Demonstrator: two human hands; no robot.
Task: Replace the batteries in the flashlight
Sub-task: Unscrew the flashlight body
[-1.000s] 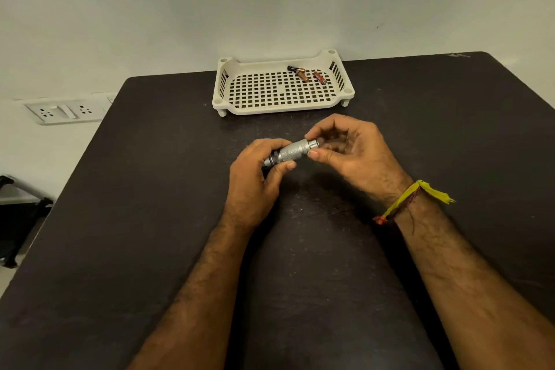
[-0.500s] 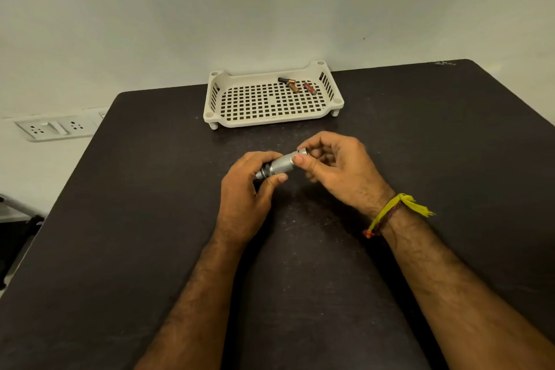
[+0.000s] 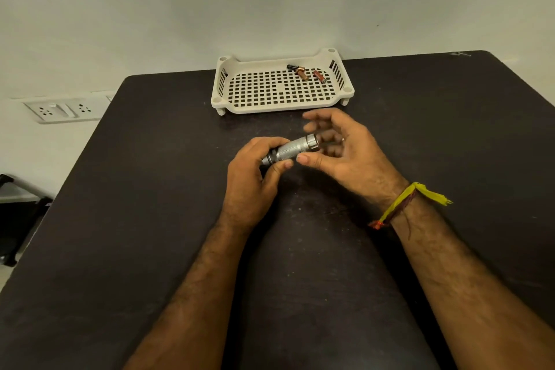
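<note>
**Flashlight held over the middle of the counter**

The left hand (image 3: 250, 180) grips the silver flashlight (image 3: 290, 149) at its lower end. The right hand (image 3: 345, 153) is spread beside the head end, fingers loose; I cannot tell if the thumb touches it. Beyond both hands the white tray (image 3: 270, 106) with batteries (image 3: 306, 73) stands at the far edge of the counter (image 3: 144, 189). Bare surface lies left and right of the hands.

A: Can you see all of the flashlight (image 3: 289, 151)?
B: No. The left hand (image 3: 251, 179) covers its left end.
A: And the right hand (image 3: 342, 149)?
B: Its far fingers (image 3: 315, 121) are blurry. Both arms run off the near edge.
</note>
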